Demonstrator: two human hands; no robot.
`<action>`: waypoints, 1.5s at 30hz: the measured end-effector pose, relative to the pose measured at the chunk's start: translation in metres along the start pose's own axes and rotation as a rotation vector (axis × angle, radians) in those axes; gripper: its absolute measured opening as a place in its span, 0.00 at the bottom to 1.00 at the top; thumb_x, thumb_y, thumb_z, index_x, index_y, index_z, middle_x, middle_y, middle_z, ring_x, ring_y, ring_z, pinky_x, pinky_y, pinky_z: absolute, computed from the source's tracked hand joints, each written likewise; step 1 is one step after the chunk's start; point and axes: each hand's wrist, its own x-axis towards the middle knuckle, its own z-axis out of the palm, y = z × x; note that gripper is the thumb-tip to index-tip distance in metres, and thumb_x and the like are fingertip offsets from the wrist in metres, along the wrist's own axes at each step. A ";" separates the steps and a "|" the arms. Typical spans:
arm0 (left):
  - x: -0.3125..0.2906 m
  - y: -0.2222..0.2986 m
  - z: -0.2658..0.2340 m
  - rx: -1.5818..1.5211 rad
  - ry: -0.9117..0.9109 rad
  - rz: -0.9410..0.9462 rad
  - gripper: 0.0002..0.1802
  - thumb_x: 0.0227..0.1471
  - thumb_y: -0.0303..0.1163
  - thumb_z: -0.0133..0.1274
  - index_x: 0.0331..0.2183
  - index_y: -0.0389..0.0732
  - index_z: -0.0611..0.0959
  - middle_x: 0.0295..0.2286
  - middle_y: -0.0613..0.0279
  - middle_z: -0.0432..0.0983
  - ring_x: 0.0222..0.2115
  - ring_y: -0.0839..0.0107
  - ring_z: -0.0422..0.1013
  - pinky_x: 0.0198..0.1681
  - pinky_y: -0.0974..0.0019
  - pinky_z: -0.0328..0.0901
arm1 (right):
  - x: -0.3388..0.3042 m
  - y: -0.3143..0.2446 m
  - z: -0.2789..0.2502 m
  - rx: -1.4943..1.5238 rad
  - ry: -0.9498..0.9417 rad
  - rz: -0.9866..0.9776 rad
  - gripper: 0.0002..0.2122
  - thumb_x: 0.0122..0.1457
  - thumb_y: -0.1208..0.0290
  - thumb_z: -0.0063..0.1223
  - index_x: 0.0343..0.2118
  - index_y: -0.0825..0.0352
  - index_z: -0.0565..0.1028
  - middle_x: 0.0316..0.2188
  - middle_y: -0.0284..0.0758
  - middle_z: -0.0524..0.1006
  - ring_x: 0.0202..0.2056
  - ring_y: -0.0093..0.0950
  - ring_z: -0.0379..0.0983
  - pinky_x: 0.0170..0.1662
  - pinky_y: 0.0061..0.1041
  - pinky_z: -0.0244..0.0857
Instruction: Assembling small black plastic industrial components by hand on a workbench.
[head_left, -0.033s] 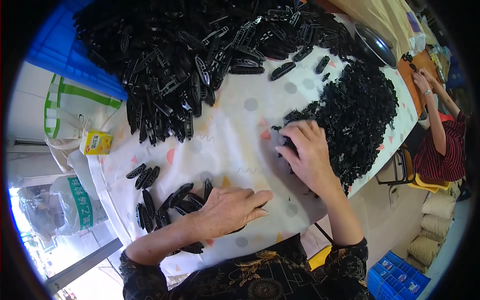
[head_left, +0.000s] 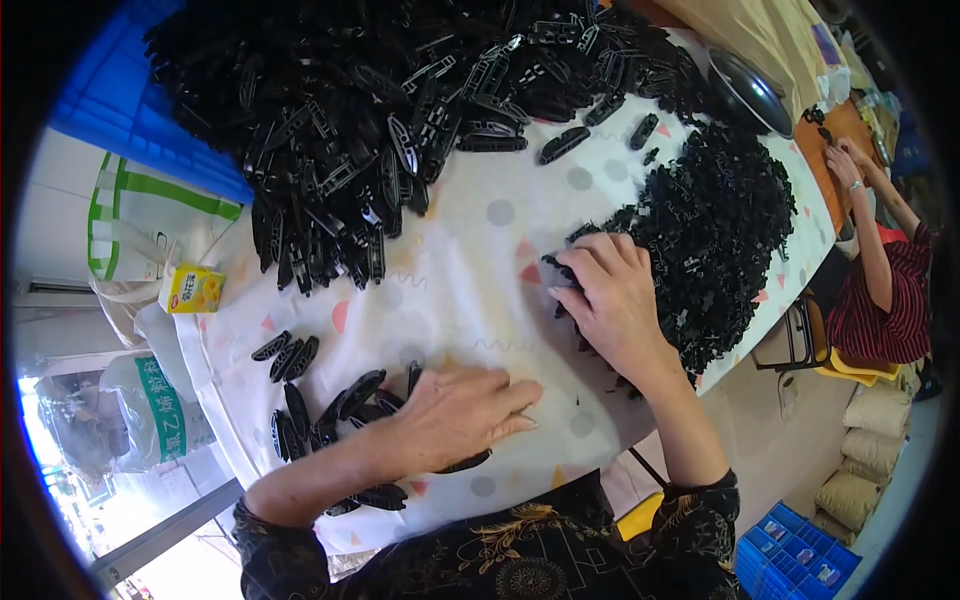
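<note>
My right hand (head_left: 610,290) is at the left edge of a heap of small black plastic clips (head_left: 720,240). Its thumb and fingers close around a small black clip (head_left: 560,268) that pokes out at the fingertips. My left hand (head_left: 465,420) hovers low over the near part of the table, its fingers curled and thumb against them; what they may hold is hidden. Beside and partly under it lie several long oval black plastic pieces (head_left: 355,393), one of them (head_left: 467,462) just below the palm.
A large pile of similar oval black pieces (head_left: 330,130) covers the far side of the patterned tablecloth (head_left: 480,310). At the left stand a blue crate (head_left: 140,130) and a yellow box (head_left: 195,289). Another person (head_left: 880,290) works at the right. A blue bin (head_left: 795,555) and sacks (head_left: 870,450) are on the floor.
My right hand has shifted slightly up and left, so the clip at its fingertips shows more. My left hand has moved up a little, uncovering more of the oval piece below it.
</note>
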 end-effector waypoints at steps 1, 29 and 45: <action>0.009 -0.008 -0.007 0.002 0.000 0.007 0.20 0.52 0.39 0.53 0.46 0.44 0.72 0.32 0.56 0.72 0.32 0.53 0.73 0.33 0.58 0.69 | 0.006 0.006 0.005 -0.082 -0.031 -0.023 0.13 0.43 0.75 0.62 0.34 0.66 0.74 0.34 0.34 0.71 0.38 0.33 0.66 0.41 0.32 0.59; 0.060 -0.005 -0.002 -1.116 0.609 -0.053 0.19 0.56 0.38 0.52 0.46 0.37 0.70 0.33 0.63 0.75 0.29 0.77 0.71 0.29 0.74 0.68 | -0.062 -0.021 -0.018 1.601 0.101 0.520 0.09 0.59 0.72 0.54 0.40 0.66 0.69 0.32 0.38 0.77 0.30 0.26 0.76 0.33 0.22 0.68; 0.011 0.053 0.064 -1.007 0.669 -0.194 0.24 0.48 0.24 0.50 0.47 0.32 0.63 0.30 0.55 0.76 0.30 0.72 0.73 0.33 0.69 0.68 | -0.111 -0.071 -0.004 1.414 0.191 0.457 0.02 0.56 0.77 0.55 0.32 0.68 0.74 0.39 0.31 0.73 0.37 0.18 0.69 0.44 0.20 0.64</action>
